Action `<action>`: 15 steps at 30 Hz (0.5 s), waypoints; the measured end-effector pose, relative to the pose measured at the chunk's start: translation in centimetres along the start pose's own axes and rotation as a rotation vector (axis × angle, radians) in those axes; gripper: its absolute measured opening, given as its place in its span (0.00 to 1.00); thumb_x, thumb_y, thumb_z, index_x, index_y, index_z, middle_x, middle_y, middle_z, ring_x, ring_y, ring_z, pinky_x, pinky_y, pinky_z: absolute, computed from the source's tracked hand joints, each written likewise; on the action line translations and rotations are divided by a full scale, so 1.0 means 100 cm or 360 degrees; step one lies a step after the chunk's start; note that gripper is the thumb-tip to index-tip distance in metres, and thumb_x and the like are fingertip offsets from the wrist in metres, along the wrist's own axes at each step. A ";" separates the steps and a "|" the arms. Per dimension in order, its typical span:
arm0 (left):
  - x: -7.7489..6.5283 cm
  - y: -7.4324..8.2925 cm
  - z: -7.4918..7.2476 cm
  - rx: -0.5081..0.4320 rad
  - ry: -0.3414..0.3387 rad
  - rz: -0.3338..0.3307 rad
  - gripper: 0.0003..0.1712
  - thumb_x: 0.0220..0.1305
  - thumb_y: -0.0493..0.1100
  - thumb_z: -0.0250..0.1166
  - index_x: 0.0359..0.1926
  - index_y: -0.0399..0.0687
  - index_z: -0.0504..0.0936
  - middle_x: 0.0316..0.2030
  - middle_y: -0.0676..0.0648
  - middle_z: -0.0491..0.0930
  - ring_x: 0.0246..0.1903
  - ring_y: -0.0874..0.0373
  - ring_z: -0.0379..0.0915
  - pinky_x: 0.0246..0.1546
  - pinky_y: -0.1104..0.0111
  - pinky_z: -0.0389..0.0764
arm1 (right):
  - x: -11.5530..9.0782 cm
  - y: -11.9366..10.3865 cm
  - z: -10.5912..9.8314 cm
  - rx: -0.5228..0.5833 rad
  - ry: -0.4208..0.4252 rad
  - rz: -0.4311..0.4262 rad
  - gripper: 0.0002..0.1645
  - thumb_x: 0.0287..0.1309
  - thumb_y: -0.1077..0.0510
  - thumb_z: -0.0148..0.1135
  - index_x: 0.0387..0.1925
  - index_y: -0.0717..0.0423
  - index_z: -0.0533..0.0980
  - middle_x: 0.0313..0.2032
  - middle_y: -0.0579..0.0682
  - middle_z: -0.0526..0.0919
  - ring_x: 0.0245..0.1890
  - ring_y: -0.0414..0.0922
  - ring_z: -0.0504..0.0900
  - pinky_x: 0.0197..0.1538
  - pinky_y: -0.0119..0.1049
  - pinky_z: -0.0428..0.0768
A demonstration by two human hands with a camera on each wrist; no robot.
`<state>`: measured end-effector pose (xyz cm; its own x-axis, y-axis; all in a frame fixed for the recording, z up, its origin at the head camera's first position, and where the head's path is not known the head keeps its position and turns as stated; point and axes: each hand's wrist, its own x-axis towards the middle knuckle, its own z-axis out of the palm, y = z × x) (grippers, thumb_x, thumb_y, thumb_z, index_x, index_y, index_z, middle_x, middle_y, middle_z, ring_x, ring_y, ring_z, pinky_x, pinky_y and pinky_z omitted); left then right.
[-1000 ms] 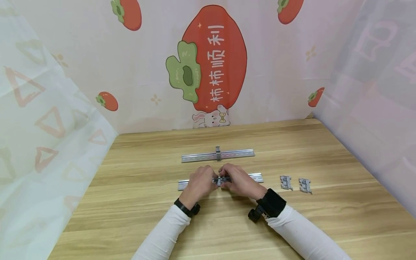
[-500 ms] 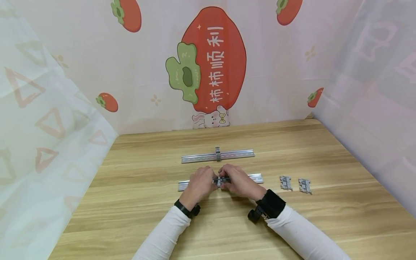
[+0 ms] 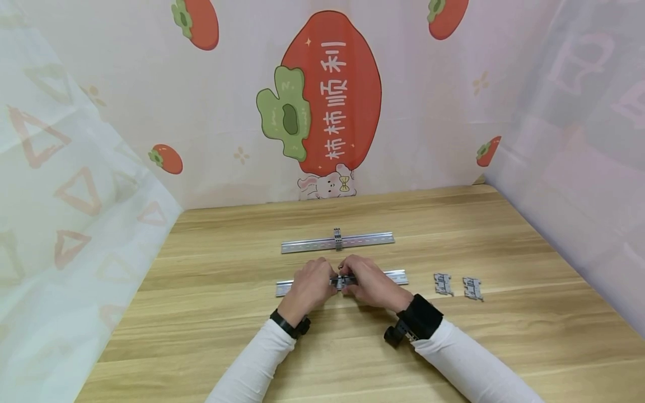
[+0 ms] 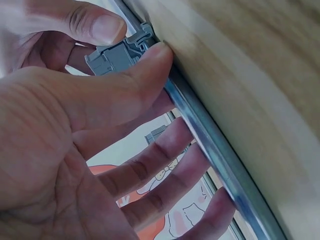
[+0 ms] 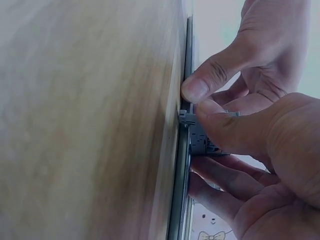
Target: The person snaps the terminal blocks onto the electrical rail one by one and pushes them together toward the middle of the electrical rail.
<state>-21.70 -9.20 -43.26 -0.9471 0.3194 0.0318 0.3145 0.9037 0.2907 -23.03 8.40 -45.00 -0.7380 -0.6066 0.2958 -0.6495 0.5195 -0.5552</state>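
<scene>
A slotted metal DIN rail lies crosswise on the table under both hands. At its middle, grey terminal blocks sit on the rail, partly covered by fingers. My left hand grips the rail just left of the blocks, its thumb on the near edge and its fingers along the far side. From the right, my right hand pinches a grey block, with the thumb pressed against its near end. The two thumbs are close together in both wrist views.
Behind the hands lies a second DIN rail with a cluster of terminal blocks mounted mid-length. Two loose terminal blocks, one nearer and one farther right, lie flat on the wooden table. Printed cloth walls surround the table.
</scene>
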 end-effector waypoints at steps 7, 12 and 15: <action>0.001 -0.002 -0.003 -0.0022 -0.0031 0.0036 0.05 0.56 0.41 0.77 0.28 0.48 0.88 0.32 0.50 0.77 0.30 0.56 0.70 0.24 0.60 0.74 | 0.001 -0.002 -0.001 -0.0020 -0.0014 0.0051 0.18 0.51 0.69 0.76 0.41 0.60 0.77 0.46 0.52 0.82 0.45 0.47 0.81 0.46 0.40 0.81; 0.003 -0.009 -0.007 -0.0112 -0.0094 0.0101 0.04 0.54 0.38 0.77 0.28 0.47 0.89 0.31 0.50 0.79 0.27 0.57 0.68 0.24 0.65 0.72 | 0.001 -0.001 0.000 0.0000 -0.0015 0.0054 0.17 0.51 0.70 0.76 0.41 0.60 0.77 0.47 0.52 0.82 0.45 0.47 0.81 0.46 0.40 0.81; 0.003 -0.014 -0.011 -0.0130 -0.0140 0.0098 0.08 0.52 0.38 0.79 0.35 0.45 0.91 0.34 0.49 0.82 0.29 0.58 0.70 0.28 0.65 0.73 | 0.001 -0.001 -0.001 -0.0012 -0.0016 0.0058 0.18 0.51 0.69 0.76 0.42 0.61 0.77 0.47 0.52 0.81 0.44 0.46 0.81 0.46 0.39 0.81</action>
<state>-22.52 -10.68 -42.58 -0.9158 0.4004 -0.0312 0.3619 0.8565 0.3679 -23.01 8.38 -44.83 -0.7592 -0.5933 0.2674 -0.6236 0.5457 -0.5598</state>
